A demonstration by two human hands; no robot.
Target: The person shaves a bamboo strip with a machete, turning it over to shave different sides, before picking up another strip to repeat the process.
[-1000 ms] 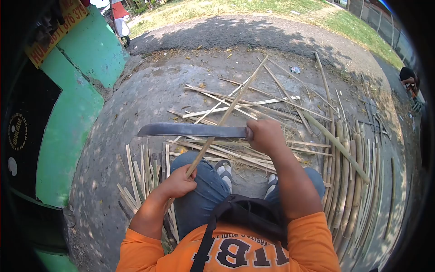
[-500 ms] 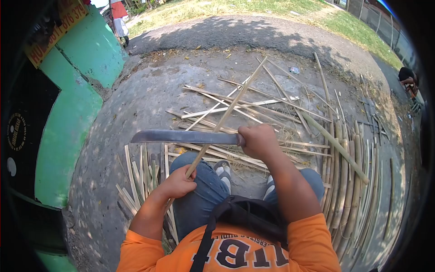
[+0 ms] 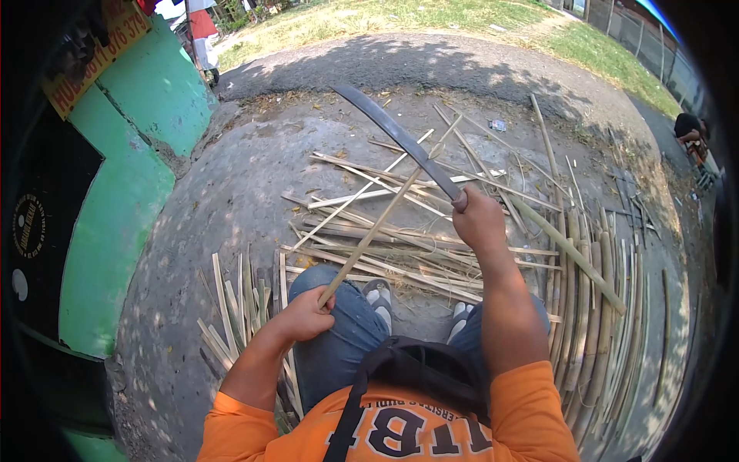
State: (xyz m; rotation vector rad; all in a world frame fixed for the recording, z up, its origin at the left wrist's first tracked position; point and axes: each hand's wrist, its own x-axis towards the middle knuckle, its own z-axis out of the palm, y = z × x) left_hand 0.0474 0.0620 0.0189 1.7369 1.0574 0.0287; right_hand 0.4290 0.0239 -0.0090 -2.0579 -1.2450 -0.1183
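My right hand [image 3: 480, 222] is closed around the handle of a machete [image 3: 392, 132], whose long dark blade points up and to the left. The blade crosses a bamboo strip [image 3: 377, 225] near its far end, where a thin shaving seems to curl beside it. My left hand [image 3: 310, 312] grips the near end of that strip, resting by my left knee. The strip slants away from me, up to the right. Beneath it, many split bamboo strips [image 3: 362, 258] lie criss-crossed on the ground in front of my feet.
Bamboo poles [image 3: 589, 308] lie in rows on the right, with one thick pole [image 3: 570, 245] across them. More cut strips [image 3: 231, 304] stand at my left. A green wall [image 3: 115, 177] borders the left side. Another person [image 3: 691, 131] is at the far right edge.
The machete has moved forward along the strip toward its far end, and its blade has swung from level to pointing up-left. My left hand stays almost in place.
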